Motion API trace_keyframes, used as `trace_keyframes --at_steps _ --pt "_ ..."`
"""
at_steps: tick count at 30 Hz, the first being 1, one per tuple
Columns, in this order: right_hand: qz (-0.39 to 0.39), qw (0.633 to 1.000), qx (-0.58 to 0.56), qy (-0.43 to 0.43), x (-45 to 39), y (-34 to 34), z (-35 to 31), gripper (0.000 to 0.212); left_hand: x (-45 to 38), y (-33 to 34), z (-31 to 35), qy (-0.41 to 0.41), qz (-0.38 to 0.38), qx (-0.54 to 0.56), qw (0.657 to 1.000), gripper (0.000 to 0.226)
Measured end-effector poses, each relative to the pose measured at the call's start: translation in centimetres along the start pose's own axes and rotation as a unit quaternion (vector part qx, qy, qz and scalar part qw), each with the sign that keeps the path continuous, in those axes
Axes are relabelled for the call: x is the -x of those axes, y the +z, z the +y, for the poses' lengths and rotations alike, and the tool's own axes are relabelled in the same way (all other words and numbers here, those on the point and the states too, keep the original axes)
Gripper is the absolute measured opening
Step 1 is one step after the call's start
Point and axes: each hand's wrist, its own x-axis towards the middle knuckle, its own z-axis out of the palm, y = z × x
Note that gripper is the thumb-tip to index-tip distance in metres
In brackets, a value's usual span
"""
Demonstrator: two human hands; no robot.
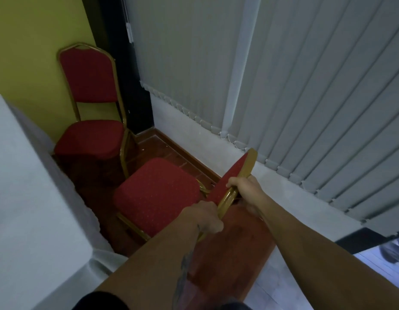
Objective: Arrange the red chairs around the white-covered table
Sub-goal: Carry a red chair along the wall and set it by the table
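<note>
Beside the white-covered table [33,198], which fills the left of my view, I have 2 red chairs in sight. My left hand [203,218] is clenched around the gold frame of the near chair's backrest [229,182], low on the rail, and my right hand [245,189] grips the same rail a little higher, fingers curled over the red padding. I see that backrest edge-on, slanting up toward the blinds. The near chair's seat [156,195] faces the table, with a strip of dark floor between its front edge and the hanging cloth.

A second red chair [91,108] stands farther off, its back against the yellow-green wall [26,41], its seat just beside the table's far edge. I cannot tell whether the cloth touches it. The 2 chairs sit near one another without meeting.

Grey vertical blinds [305,86] cover the right side, ending above a pale ledge [250,175] that runs along the reddish floor [227,253]. A dark post [118,52] separates the wall from the blinds. My left forearm carries a tattoo.
</note>
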Motion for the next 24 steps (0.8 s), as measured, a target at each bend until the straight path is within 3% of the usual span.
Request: trace_keyframes --at_steps 7,12,24 --pt "-0.031 0.998 0.041 -0.021 -3.2 -1.5 -0.1 0.018 -0.9 -1.0 2.3 0.006 -0.004 -0.041 0.999 0.039" --pt "-0.071 0.994 0.08 -0.019 -7.3 -3.5 -2.7 0.014 -4.1 -2.6 5.6 -0.015 -0.004 -0.037 0.999 0.022" --pt "-0.185 0.971 0.151 -0.028 -16.0 -4.8 -7.4 0.01 -9.6 -6.0 9.4 -0.071 0.01 0.061 0.996 0.027"
